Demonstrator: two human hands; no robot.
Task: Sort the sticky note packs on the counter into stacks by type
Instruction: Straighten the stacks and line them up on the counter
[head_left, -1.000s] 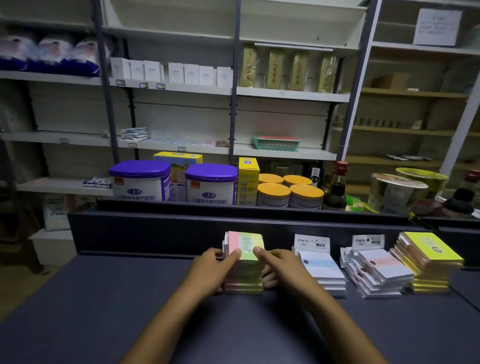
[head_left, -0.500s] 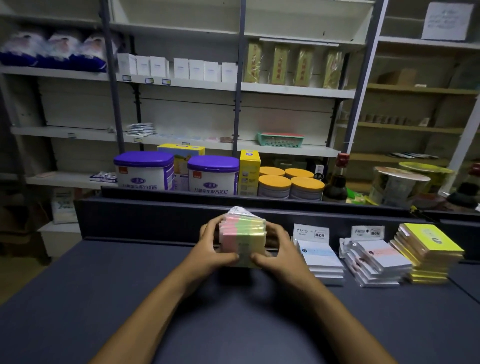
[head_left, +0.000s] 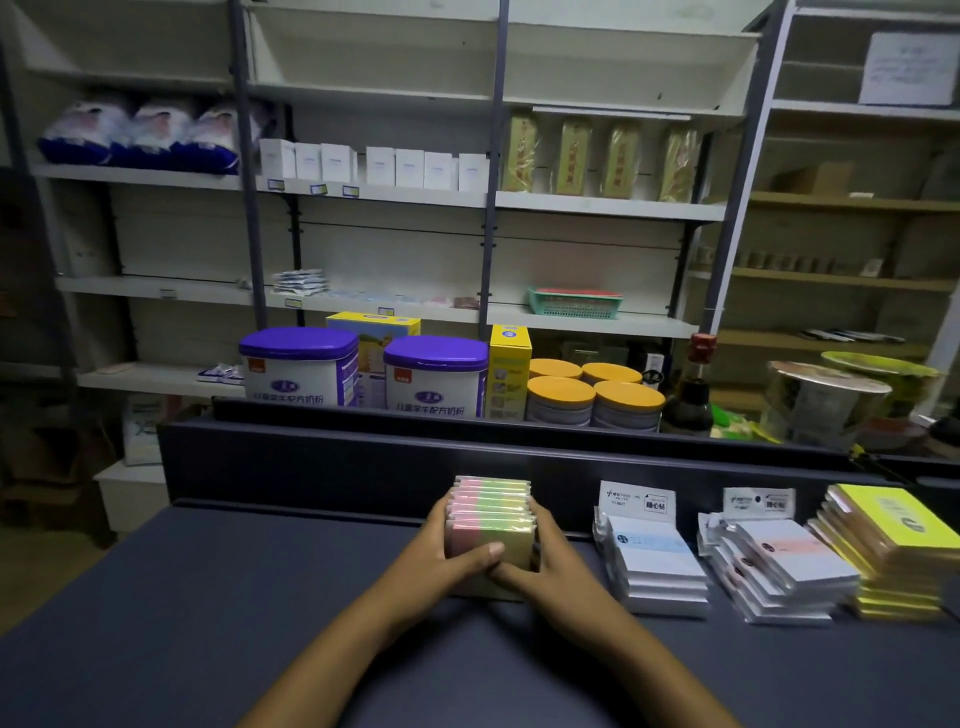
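At the middle of the dark counter (head_left: 218, 613), both hands wrap a stack of pink-and-green sticky note packs (head_left: 491, 512): the left hand (head_left: 441, 558) curls its fingers round the stack's left side with the thumb across the front, and the right hand (head_left: 553, 558) clasps the right side, its thumb meeting the left one low on the front face. The stack's base touches the counter, close to the raised back ledge (head_left: 363, 467). Just to the right lies a pile of white packs with a blue stripe (head_left: 657, 566), then a slumped pile of white packs with a pink stripe (head_left: 779, 571), then a yellow stack (head_left: 893, 545). Behind the ledge stand purple-lidded tins (head_left: 301, 369), orange-lidded jars (head_left: 595, 397) and a dark bottle (head_left: 691, 395)
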